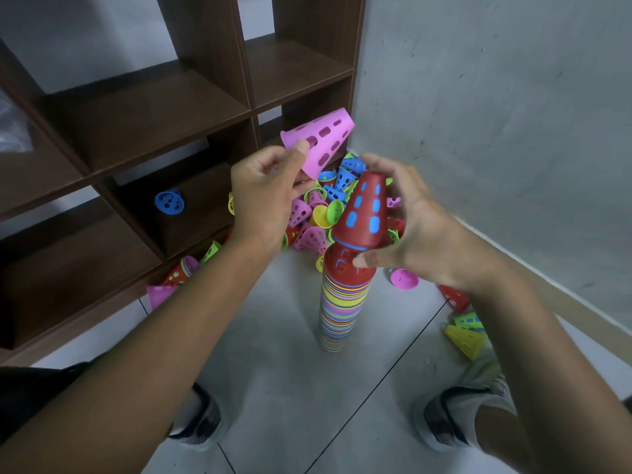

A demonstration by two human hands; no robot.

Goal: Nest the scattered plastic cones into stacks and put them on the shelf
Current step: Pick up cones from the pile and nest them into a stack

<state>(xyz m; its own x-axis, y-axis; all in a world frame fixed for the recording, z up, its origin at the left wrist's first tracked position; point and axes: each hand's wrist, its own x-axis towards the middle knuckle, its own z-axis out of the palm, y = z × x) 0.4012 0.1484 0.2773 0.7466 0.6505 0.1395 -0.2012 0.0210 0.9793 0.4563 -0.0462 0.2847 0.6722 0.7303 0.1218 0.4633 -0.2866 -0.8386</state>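
A tall stack (pixel 344 302) of nested cones is standing upright on the floor (pixel 273 388), between the person's feet and the pile further back. At its top, a red cone (pixel 362 213) with a blue one inside is being held by the right hand (pixel 407 227), the fingers curled around it and the thumb pressing near the rim; this cone is sitting tilted and is not yet seated. It should probably be straightened over the axis of the stack before it is pushed down, so that the tall stack is not being tipped. The pink cone (pixel 319 142) is being pinched by the left hand (pixel 270 193) and kept waiting above. Behind, the loose cones (pixel 321 206) are lying scattered beside the shelf (pixel 143 114), where a blue cone (pixel 169 201) is already lying.
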